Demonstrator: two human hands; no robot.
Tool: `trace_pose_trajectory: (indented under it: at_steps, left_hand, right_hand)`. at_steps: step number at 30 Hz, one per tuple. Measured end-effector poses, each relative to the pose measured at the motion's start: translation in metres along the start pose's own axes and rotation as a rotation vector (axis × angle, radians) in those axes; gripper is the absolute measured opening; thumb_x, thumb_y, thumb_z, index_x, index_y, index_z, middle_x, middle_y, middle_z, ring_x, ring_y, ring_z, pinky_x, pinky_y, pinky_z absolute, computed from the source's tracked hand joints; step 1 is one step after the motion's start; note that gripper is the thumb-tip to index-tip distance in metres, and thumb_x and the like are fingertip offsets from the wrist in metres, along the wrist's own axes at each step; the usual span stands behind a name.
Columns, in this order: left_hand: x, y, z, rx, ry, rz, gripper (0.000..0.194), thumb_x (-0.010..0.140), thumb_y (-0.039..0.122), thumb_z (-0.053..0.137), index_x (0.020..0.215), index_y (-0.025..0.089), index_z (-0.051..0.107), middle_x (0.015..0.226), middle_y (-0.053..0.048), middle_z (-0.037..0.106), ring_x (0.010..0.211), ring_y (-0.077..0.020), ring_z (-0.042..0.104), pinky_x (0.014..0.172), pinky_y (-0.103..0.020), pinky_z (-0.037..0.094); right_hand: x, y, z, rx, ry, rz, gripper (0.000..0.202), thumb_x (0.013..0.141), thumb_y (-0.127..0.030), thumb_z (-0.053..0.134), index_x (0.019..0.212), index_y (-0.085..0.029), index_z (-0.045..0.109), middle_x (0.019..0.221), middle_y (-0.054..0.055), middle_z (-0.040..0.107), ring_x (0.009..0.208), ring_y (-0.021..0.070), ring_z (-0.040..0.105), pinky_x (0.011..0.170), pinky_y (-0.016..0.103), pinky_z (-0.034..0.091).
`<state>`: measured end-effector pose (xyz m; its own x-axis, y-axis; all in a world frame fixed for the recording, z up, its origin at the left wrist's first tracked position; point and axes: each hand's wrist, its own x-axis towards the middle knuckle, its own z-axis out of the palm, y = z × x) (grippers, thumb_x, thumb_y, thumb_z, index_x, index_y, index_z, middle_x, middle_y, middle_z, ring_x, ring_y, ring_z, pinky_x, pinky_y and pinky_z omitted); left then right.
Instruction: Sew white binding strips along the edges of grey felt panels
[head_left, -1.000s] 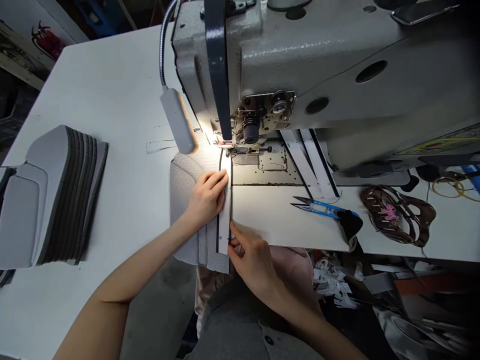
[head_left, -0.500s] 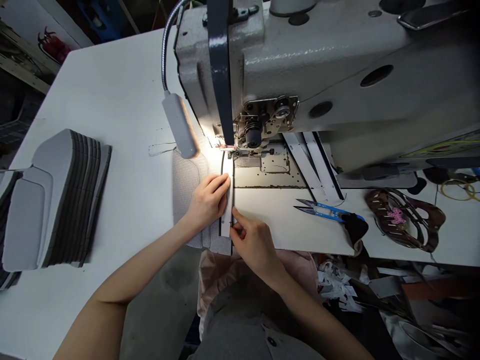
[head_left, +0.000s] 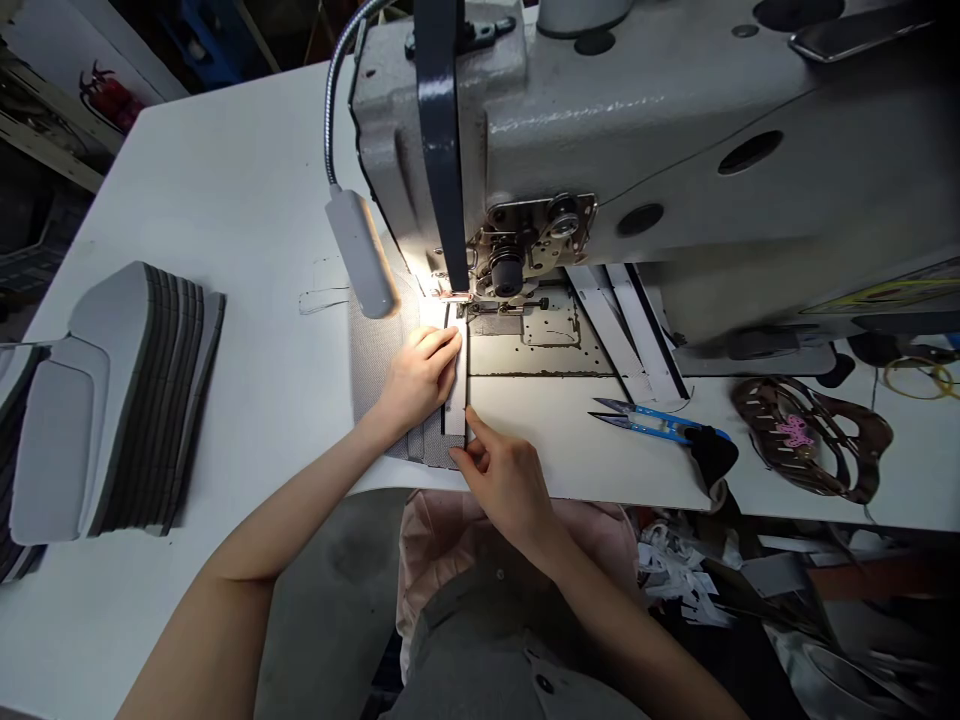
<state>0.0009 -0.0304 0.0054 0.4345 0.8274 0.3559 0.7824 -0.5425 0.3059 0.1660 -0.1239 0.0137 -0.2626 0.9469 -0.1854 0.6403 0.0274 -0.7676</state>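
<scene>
Left hand (head_left: pixel 420 380), unclenched, presses the white strip (head_left: pixel 455 420) onto grey cloth (head_left: pixel 373 358); right hand (head_left: pixel 510 490) pinches the cloth's edge, seemingly to align both

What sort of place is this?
Probably a sewing workshop: there's a large sewing machine, a stack of similarly shaped grey pieces, and blue-handled snips on the white table.
</scene>
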Motion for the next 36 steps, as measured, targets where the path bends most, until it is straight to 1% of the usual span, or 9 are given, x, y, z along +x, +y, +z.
trace_pose_trajectory:
  at_steps: [4,9,14,21,24,26,32,34,36]
  left_hand:
    - [0.002,0.0,-0.001,0.009,0.002,0.029,0.032,0.097,0.016,0.043,0.12,0.016,0.064,0.121,-0.013,0.068,0.109,-0.0251,0.061,0.098,-0.045,0.052]
    - [-0.011,0.008,-0.003,0.022,0.032,0.024,0.03,0.098,0.019,0.044,0.121,0.017,0.064,0.121,-0.013,0.068,0.11,-0.0241,0.06,0.096,-0.043,0.054]
    - [-0.015,0.007,0.0,0.016,0.055,0.001,0.027,0.1,0.023,0.046,0.117,0.019,0.066,0.119,-0.011,0.069,0.108,-0.0228,0.061,0.095,-0.042,0.054]
    - [-0.008,-0.003,0.003,0.01,0.131,0.07,0.019,0.099,0.023,0.051,0.108,0.018,0.067,0.11,-0.009,0.072,0.099,-0.0204,0.062,0.089,-0.038,0.053]
    - [-0.008,-0.003,0.003,-0.011,0.157,0.101,0.014,0.099,0.022,0.054,0.096,0.019,0.067,0.098,-0.005,0.073,0.091,-0.018,0.062,0.084,-0.034,0.052]
    - [-0.008,-0.002,0.003,-0.012,0.168,0.113,0.015,0.099,0.021,0.054,0.089,0.019,0.065,0.091,-0.003,0.073,0.087,-0.0165,0.061,0.08,-0.031,0.05]
    - [-0.008,-0.001,0.003,0.012,0.17,0.109,0.016,0.099,0.016,0.052,0.089,0.018,0.064,0.086,-0.003,0.069,0.082,-0.0147,0.058,0.072,-0.027,0.045]
    - [-0.008,-0.002,0.004,0.021,0.176,0.104,0.017,0.098,0.014,0.051,0.089,0.018,0.065,0.086,-0.003,0.069,0.082,-0.0147,0.059,0.071,-0.027,0.044]
    - [-0.008,-0.003,0.004,0.033,0.168,0.097,0.018,0.098,0.013,0.05,0.091,0.017,0.066,0.088,-0.003,0.07,0.083,-0.0151,0.059,0.071,-0.027,0.044]
  right_hand:
    - [0.011,0.002,-0.001,0.005,0.014,-0.005,0.05,0.087,-0.021,0.064,0.137,-0.015,0.058,0.07,-0.001,0.072,0.058,0.0159,0.064,0.067,0.028,0.049]
    - [0.023,-0.001,-0.007,0.01,-0.003,0.019,0.048,0.087,-0.019,0.064,0.135,-0.015,0.059,0.07,-0.002,0.072,0.06,0.0161,0.065,0.069,0.028,0.048]
    - [0.034,-0.005,-0.012,0.013,0.008,0.062,0.06,0.086,-0.016,0.067,0.142,-0.011,0.049,0.077,0.0,0.075,0.067,0.0181,0.068,0.074,0.031,0.049]
    - [0.048,-0.01,-0.02,-0.007,0.013,0.081,0.066,0.085,-0.015,0.068,0.143,-0.01,0.039,0.078,-0.001,0.075,0.074,0.0203,0.071,0.075,0.032,0.05]
    - [0.055,-0.011,-0.022,-0.039,0.023,0.064,0.061,0.085,-0.013,0.066,0.14,-0.01,0.04,0.078,0.0,0.075,0.077,0.0217,0.071,0.074,0.032,0.048]
    - [0.059,-0.011,-0.024,-0.059,0.038,0.052,0.058,0.085,-0.011,0.064,0.138,-0.011,0.041,0.079,0.0,0.075,0.079,0.0227,0.071,0.073,0.032,0.047]
    - [0.073,-0.011,-0.028,-0.08,0.075,0.032,0.047,0.084,-0.011,0.061,0.129,-0.014,0.049,0.075,0.0,0.073,0.079,0.0228,0.068,0.068,0.03,0.041]
    - [0.076,-0.01,-0.03,-0.09,0.076,0.004,0.034,0.084,-0.012,0.062,0.118,-0.018,0.057,0.072,-0.003,0.071,0.074,0.02,0.066,0.066,0.028,0.037]
    - [0.077,-0.007,-0.032,-0.128,0.08,-0.044,0.015,0.087,-0.016,0.063,0.1,-0.021,0.065,0.073,-0.003,0.07,0.072,0.0173,0.063,0.064,0.027,0.034]
